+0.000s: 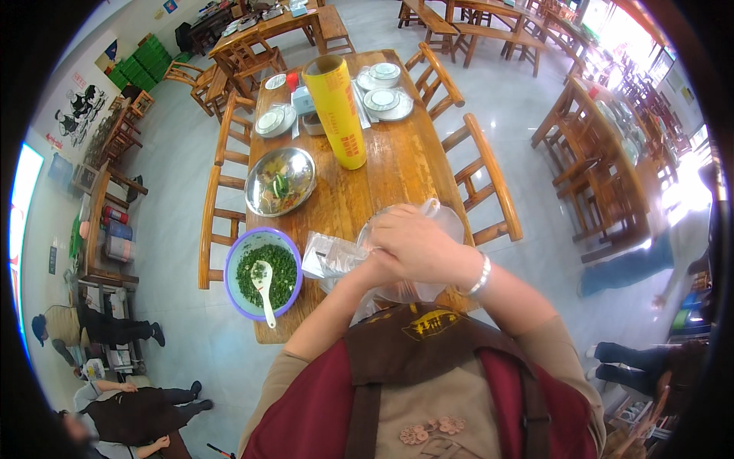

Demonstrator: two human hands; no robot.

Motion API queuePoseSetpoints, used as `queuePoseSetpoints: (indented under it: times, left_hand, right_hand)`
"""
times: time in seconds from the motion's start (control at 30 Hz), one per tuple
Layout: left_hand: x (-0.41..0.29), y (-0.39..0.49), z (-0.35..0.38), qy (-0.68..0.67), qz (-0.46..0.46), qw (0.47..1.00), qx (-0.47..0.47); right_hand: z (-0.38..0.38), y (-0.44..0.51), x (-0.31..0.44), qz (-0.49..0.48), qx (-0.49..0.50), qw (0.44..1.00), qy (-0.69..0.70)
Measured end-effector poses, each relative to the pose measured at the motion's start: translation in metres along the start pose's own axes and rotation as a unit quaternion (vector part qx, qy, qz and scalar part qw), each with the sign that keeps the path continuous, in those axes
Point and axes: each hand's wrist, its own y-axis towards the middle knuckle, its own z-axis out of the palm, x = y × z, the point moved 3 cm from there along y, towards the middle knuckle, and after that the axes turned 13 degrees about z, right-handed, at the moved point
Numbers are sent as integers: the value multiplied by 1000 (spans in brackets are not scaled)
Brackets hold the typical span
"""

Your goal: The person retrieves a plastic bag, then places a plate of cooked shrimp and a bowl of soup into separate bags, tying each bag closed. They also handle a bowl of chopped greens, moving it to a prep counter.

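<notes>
My right hand (pixel 417 241), with a bracelet at the wrist, lies across the front of my left hand (pixel 383 265) near the table's front edge. Its fingers are bent, and what they hold is hidden. Most of my left hand is covered, so its grip does not show. Beneath and around both hands is a clear plastic bag (pixel 446 221), apparently over a round container. A crinkled, shiny packet (pixel 331 255) lies just left of my hands. Further left, a purple-rimmed bowl (pixel 230 275) holds chopped greens (pixel 243 269) and a white spoon (pixel 264 290).
A metal bowl (pixel 309 192) with liquid and greens stands beyond the purple-rimmed bowl. Upright on the wooden table (pixel 395 172) is a yellow roll (pixel 338 120). Stacked dishes (pixel 383 100) sit at the far end. Wooden chairs (pixel 487 178) flank the table; people (pixel 126 407) stand at both sides.
</notes>
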Motion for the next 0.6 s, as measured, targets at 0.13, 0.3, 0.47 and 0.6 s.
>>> queuePoseSetpoints:
  times: [0.13,0.3,0.47,0.6]
  left_hand:
    - [-6,3,-16,-93,-140,980,107]
    - [-18,8,-28,-110,-199,951,210]
    - [-22,25,-17,-133,-195,960,151]
    - [-22,27,-25,-154,-207,962,91]
  right_hand:
    - [21,24,-14,38,39,995,-82]
    - [4,25,-64,178,-14,982,60]
    - [4,17,-85,282,81,937,190]
    - [-23,-5,-64,275,123,953,-13]
